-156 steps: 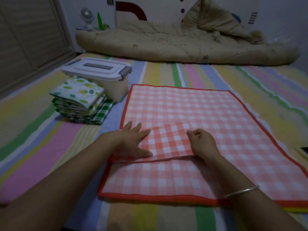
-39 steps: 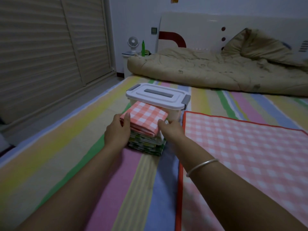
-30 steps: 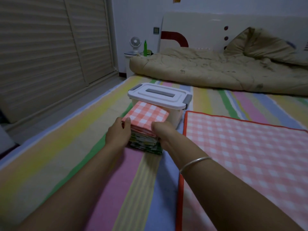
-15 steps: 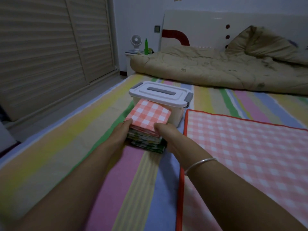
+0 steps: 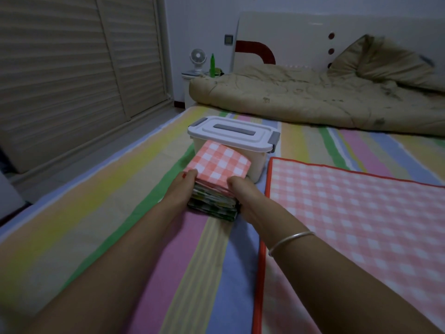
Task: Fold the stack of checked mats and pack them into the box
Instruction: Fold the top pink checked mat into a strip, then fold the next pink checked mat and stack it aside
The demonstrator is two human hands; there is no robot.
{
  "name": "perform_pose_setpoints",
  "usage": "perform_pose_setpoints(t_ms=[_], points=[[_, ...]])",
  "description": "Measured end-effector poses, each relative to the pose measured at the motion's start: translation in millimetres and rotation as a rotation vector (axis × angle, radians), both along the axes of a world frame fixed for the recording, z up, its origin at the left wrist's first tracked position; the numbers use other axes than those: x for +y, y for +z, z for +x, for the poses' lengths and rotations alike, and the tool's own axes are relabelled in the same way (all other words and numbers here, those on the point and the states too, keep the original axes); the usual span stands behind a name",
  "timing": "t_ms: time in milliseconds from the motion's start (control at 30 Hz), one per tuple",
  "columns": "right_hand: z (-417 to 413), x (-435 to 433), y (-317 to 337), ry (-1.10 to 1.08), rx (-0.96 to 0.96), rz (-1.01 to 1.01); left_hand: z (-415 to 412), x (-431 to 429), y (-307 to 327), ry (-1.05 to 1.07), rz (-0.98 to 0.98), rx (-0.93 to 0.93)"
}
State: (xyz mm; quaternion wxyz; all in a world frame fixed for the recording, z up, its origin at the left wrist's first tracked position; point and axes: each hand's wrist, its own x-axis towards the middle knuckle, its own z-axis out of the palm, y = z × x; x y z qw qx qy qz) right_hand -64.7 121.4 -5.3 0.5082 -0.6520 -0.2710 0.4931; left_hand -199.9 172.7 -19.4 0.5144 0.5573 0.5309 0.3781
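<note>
A stack of folded mats (image 5: 213, 203) sits on the striped bedsheet, with a folded pink checked mat (image 5: 219, 162) on top and green patterned ones under it. My left hand (image 5: 183, 189) grips the stack's left side, thumb on the pink mat. My right hand (image 5: 243, 191) grips its right side the same way. Right behind the stack stands the white plastic box (image 5: 255, 162), its grey-handled lid (image 5: 231, 133) closed. A large pink checked mat (image 5: 356, 208) with a red border lies unfolded to the right.
A rumpled beige quilt (image 5: 301, 97) lies across the head of the bed. A small fan (image 5: 198, 59) and a green bottle (image 5: 212, 65) stand on a bedside stand at the back. Slatted doors (image 5: 72, 63) line the left wall beyond the bed's edge.
5 seconds ago both hands were folding a small pink mat on the large one. That mat now tops the stack, and both hands have slid lower along the stack's sides.
</note>
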Motion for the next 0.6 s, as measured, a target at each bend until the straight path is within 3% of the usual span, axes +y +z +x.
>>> perform_pose_setpoints(t_ms=[133,333,500,600], points=[[-2.2,-3.6,4.0,0.014,-0.113,0.003,-4.0,-5.4,-0.1,0.06,0.045,-0.002],[11.0,-20.0,13.3,-0.004,-0.095,0.075,-6.6,-32.4,7.3,0.165,0.237,0.137],[26.4,-63.1,18.4,0.092,-0.321,0.106,9.1,-80.7,9.3,0.319,0.611,0.223],[46.8,-99.9,11.2,0.135,-0.523,0.096,28.0,-109.1,5.5,0.261,0.839,0.285]])
